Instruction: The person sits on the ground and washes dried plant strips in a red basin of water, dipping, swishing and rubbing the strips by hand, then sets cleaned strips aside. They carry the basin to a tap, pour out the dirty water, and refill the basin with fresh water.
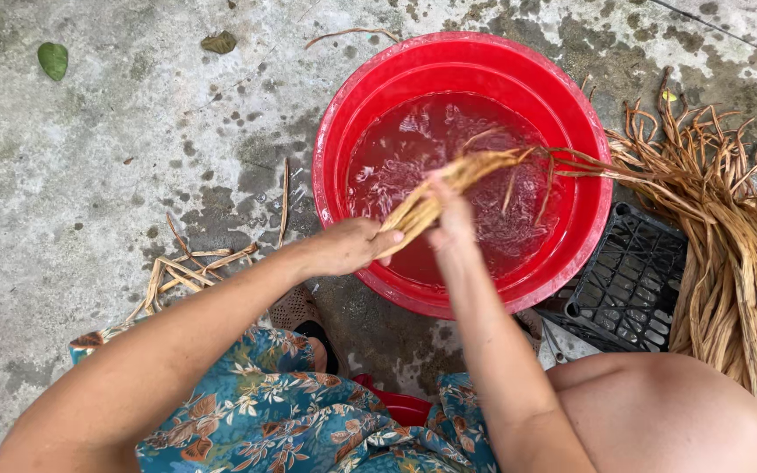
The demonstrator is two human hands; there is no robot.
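Both hands, left hand (348, 247) and right hand (450, 219), squeeze one bunch of tan fibres (449, 182) just over the near rim of the red basin (335, 140). Water fills it. Open wet floor (89, 166) lies left; a fibre pile (729, 236) crowds the right.

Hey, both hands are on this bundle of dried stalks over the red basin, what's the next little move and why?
Probably lower the bundle into the water. The left hand and right hand grip its near end above the red basin, and only the far tips seem to reach the water, so most of it likely is not soaking.
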